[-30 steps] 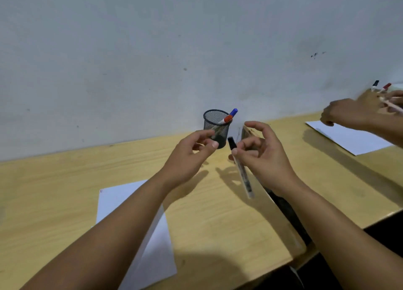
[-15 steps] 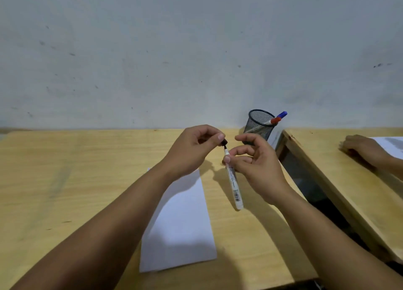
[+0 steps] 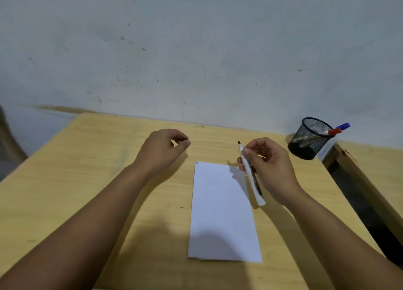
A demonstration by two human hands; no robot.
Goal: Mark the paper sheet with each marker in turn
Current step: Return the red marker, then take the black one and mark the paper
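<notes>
right hand (image 3: 270, 169) grips uncapped marker (image 3: 250, 174), tip up, over paper's upper right corner | left hand (image 3: 163, 150) pinched shut, possibly on the cap | paper (image 3: 222, 215) flat at table (image 3: 87, 180) centre | mesh cup (image 3: 309, 139) right, holding two markers

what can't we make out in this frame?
- Left hand: fingers curled shut in the head view; whether they pinch the marker's cap is hidden.
- Mesh cup: the mesh blurs what's inside; only a red and a blue cap stick out, so the marker count is unclear.
- Paper sheet: tiny marks at its far left corner, too small to read.
- Marker: label blurred, mid-barrel covered by the right hand.
</notes>
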